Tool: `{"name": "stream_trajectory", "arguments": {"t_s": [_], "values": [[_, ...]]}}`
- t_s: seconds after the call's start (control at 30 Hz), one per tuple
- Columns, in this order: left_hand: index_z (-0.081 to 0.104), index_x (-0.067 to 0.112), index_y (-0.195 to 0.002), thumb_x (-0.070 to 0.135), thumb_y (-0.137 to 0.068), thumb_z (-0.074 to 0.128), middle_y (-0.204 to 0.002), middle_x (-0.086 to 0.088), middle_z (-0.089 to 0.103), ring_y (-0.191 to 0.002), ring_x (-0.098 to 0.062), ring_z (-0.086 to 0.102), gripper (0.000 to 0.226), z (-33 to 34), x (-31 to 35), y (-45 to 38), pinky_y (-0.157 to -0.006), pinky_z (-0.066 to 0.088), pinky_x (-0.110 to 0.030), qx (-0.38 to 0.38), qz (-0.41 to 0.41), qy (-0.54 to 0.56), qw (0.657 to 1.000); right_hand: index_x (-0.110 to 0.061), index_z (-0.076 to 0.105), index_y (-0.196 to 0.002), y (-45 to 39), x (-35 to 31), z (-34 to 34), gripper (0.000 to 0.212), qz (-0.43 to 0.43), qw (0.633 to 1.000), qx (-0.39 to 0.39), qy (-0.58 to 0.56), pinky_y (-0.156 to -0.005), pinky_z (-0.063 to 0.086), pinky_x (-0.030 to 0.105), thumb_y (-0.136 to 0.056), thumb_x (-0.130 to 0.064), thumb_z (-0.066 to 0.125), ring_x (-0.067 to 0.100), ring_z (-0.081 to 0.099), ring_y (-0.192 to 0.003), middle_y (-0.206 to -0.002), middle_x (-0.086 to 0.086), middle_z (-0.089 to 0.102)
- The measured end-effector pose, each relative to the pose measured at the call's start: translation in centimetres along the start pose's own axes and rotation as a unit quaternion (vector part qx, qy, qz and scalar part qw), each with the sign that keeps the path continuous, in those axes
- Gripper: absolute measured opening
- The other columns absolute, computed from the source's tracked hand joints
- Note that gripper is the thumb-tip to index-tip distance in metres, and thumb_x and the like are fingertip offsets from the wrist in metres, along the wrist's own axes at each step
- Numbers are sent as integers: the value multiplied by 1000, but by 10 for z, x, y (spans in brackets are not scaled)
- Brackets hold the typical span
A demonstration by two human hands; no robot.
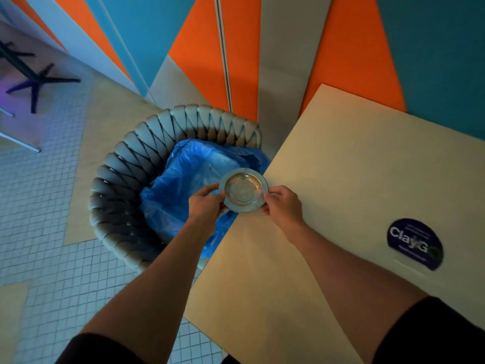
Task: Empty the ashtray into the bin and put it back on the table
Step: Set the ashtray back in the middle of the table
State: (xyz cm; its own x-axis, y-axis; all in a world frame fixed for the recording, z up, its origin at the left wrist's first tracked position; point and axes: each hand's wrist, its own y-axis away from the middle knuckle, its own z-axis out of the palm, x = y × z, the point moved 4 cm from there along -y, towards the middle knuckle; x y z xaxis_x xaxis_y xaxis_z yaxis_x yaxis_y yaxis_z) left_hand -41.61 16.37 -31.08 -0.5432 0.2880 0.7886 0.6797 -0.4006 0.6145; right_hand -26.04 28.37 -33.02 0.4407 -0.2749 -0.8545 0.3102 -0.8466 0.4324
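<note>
On the tiled floor at the left stands a woven grey bin [123, 185] lined with a blue plastic bag [181, 185], its rim just beside the corner of a beige table [341, 179]. The left hand [203, 203] pinches the left rim of a round metal ashtray [243, 190], held open side up over the bag at the table's edge, while the right hand [282, 206] grips its right rim. Farther right on the tabletop lies a dark round sticker [414, 244].

Beige table [328, 206] fills right side, round dark "ClayGo" sticker [415, 243] near its right edge. Tiled floor [52, 232] left, woven bin [126, 185] with blue liner [183, 174] standing on it beside table.
</note>
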Motion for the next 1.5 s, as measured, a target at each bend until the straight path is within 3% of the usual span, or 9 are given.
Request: {"name": "stream_trajectory", "arguments": {"t_s": [0.17, 0.47, 0.87, 1.0, 1.23, 1.37, 1.5], "values": [[66, 8, -108, -8, -88, 57, -78, -15, 68, -59, -19, 67, 27, 28, -24, 34, -52, 57, -27, -42, -17, -36, 998, -16, 66, -88, 34, 20, -51, 5, 38, 998, 37, -35, -43, 48, 13, -84, -13, 68, 2, 65, -45, -73, -1, 71], [68, 10, -104, -12, -83, 58, -80, -17, 72, -70, -25, 72, 32, 88, -86, 104, -61, 60, -32, -103, -54, -98, 988, -16, 67, -94, 93, 82, -151, 8, 99, 990, 93, -34, -59, 60, 27, -86, -15, 67, 9, 69, -54, -76, 1, 72], [72, 15, -101, -5, -80, 66, -78, -13, 74, -63, -20, 72, 30, 148, -154, 171, -62, 61, -34, -154, -41, -228, 961, -17, 67, -90, 153, 153, -244, 7, 169, 970, 165, -63, -48, 52, 20, -83, -14, 67, 11, 70, -53, -79, 4, 74], [72, 15, -102, -1, -79, 67, -84, -17, 74, -68, -25, 70, 29, 163, -166, 185, -68, 62, -37, -168, -27, -277, 946, -19, 66, -87, 167, 170, -262, 8, 188, 961, 180, -88, -46, 51, 19, -82, -12, 67, 12, 71, -52, -79, 5, 73], [72, 18, -99, 5, -78, 70, -77, -8, 74, -61, -19, 70, 25, 181, -181, 203, -54, 59, -28, -178, 22, -377, 909, -17, 68, -86, 185, 195, -283, 11, 219, 950, 195, -108, -50, 55, 24, -80, -9, 66, 14, 71, -53, -74, 7, 74], [74, 22, -92, 12, -77, 68, -75, -3, 75, -66, -27, 71, 20, 188, -189, 204, -65, 63, -40, -188, 69, -443, 874, -16, 69, -87, 188, 203, -290, 11, 226, 948, 201, -104, -47, 54, 23, -79, -9, 66, 15, 71, -54, -73, 8, 74], [68, 33, -79, 19, -73, 66, -76, 1, 74, -70, -26, 70, 15, 193, -191, 202, -71, 62, -41, -206, 100, -495, 838, -18, 69, -86, 188, 209, -292, 9, 226, 946, 203, -110, -52, 58, 27, -79, -12, 67, 15, 72, -56, -73, 7, 75]]}}
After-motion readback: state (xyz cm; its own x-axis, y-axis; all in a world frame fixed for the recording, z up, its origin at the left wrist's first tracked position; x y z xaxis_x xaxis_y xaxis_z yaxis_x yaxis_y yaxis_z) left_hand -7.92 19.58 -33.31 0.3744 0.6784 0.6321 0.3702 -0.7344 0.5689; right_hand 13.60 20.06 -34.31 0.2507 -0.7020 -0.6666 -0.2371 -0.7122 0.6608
